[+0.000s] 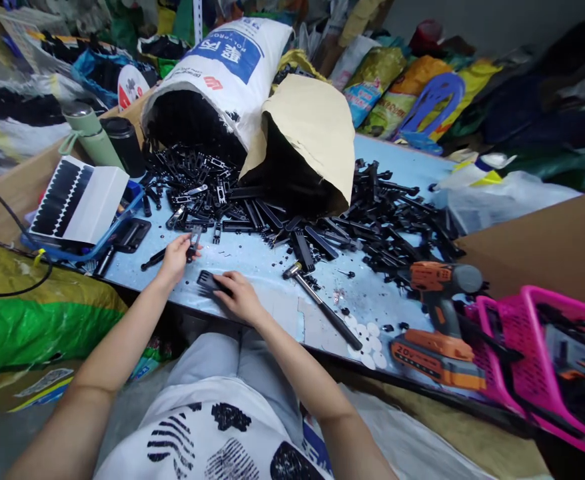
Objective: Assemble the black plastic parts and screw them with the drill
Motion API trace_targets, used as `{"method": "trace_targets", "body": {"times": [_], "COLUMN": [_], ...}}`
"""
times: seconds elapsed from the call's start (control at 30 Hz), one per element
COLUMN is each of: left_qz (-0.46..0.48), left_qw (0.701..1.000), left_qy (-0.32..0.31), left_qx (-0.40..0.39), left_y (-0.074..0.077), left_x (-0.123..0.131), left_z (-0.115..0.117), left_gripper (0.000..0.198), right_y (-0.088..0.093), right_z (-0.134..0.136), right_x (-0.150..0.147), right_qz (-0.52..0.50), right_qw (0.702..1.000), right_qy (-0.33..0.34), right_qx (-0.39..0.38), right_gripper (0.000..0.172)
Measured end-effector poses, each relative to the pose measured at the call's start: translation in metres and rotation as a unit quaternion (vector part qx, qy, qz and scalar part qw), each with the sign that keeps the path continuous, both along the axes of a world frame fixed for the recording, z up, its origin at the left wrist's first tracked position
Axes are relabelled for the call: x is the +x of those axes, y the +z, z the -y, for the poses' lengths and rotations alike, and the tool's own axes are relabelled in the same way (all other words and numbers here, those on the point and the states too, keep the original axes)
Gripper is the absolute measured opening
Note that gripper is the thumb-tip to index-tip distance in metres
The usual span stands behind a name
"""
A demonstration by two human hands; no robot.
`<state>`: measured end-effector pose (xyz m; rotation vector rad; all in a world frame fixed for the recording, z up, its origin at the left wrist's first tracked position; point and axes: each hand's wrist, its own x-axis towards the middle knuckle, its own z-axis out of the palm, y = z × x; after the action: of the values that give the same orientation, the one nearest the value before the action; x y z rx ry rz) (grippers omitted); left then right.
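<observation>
My left hand [175, 257] reaches onto the pale blue table [252, 260] and pinches a small black plastic part [193, 241] at the near edge of a heap of black parts [197, 183]. My right hand [240, 297] lies on a flat black ribbed piece [206, 283] near the table's front edge, fingers curled over it. Both forearms stretch out from my lap.
Two open sacks, one white [222, 73] and one tan [307, 127], spill black parts. A hammer [320, 303] lies right of my hands. An orange cordless drill [440, 320] and a pink basket [542, 363] stand at the right. A blue tray [80, 257] and two flasks [92, 137] are at the left.
</observation>
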<state>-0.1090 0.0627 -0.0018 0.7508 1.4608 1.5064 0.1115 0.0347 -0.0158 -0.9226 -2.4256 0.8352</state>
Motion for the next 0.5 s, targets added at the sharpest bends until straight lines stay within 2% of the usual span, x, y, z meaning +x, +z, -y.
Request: {"method": "trace_targets", "body": {"times": [0.07, 0.23, 0.4, 0.5], "left_qz": [0.035, -0.023, -0.015, -0.02], "left_qw": [0.999, 0.998, 0.999, 0.998], "left_qy": [0.021, 0.048, 0.034, 0.045], "left_qx": [-0.014, -0.016, -0.034, -0.03], "left_y": [0.004, 0.004, -0.003, -0.002], "left_x": [0.008, 0.012, 0.019, 0.022], "left_z": [0.019, 0.056, 0.075, 0.082], "left_gripper": [0.026, 0.042, 0.049, 0.05], "right_y": [-0.001, 0.001, -0.005, -0.006], "right_z": [-0.009, -0.057, -0.094, -0.097], "right_x": [-0.025, -0.049, -0.058, -0.055], "right_qz": [0.063, 0.128, 0.231, 0.266], "right_qw": [0.997, 0.984, 0.948, 0.939], "right_qy": [0.008, -0.022, 0.12, 0.112], "right_qx": [0.042, 0.118, 0.184, 0.188], "right_gripper": [0.038, 0.034, 0.034, 0.031]}}
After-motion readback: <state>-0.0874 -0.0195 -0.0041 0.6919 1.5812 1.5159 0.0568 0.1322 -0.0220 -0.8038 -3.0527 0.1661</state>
